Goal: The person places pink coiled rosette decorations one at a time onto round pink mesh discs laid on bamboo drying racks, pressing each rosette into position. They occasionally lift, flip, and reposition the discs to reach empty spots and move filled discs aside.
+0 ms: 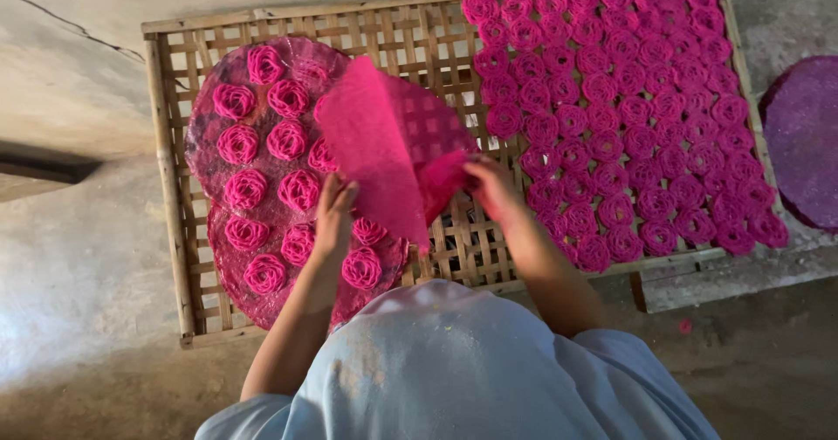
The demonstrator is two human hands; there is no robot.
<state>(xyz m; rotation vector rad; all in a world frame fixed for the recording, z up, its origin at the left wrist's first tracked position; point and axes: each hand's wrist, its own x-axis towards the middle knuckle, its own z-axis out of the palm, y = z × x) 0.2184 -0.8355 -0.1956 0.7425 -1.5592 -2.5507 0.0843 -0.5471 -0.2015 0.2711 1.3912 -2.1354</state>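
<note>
My left hand [333, 216] and my right hand [491, 187] both hold a thin round pink sheet [384, 147], folded and lifted over a woven bamboo rack [410, 43]. My left hand pinches its near left edge; my right hand grips its right edge. Beneath and to the left lie two flat round pink mats [209, 143] carrying several pink spiral rosettes [288, 140]. The right half of the rack is packed with several more pink rosettes [637, 108] laid in rows.
A purple round disc [803, 139] lies on the ground at the right edge. The rack rests on a rough concrete floor [78, 257]. My pale blue garment [454, 370] fills the bottom of the view.
</note>
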